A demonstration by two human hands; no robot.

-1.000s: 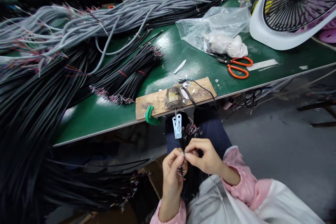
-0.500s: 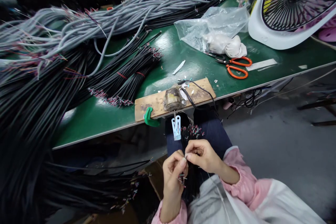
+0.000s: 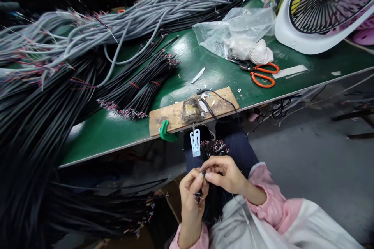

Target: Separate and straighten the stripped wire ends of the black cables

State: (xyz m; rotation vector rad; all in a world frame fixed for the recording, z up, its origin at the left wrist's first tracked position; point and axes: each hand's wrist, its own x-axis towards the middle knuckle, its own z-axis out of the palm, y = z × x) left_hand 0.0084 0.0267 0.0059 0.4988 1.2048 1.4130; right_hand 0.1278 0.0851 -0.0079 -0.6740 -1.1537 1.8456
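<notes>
Above my lap, my left hand [image 3: 193, 191] is closed around a black cable [image 3: 198, 193] whose thin coloured wire ends stick out below its fingers. The fingertips of my right hand [image 3: 224, 174] pinch at the cable's other end, close against my left thumb and forefinger. Fingers cover most of that end, so its detail is hidden. Just beyond my hands, a bundle of black cables [image 3: 215, 147] with red, white and green wire tips rests between my legs. A light blue clothes peg [image 3: 195, 142] hangs from the shaft of a small motor [image 3: 191, 109].
The motor sits on a wooden board [image 3: 166, 114] held by a green clamp [image 3: 167, 131] at the table [image 3: 187, 60] edge. Orange-handled scissors [image 3: 263, 74], a plastic bag [image 3: 213, 35] and a white fan [image 3: 304, 42] stand right. Grey cables [image 3: 140, 11] and black cable bundles [image 3: 143, 81] lie left.
My right fingertips have shifted slightly left, with the forefinger now reaching over the left fingertips. My left hand has turned a little, still gripping the cable.
</notes>
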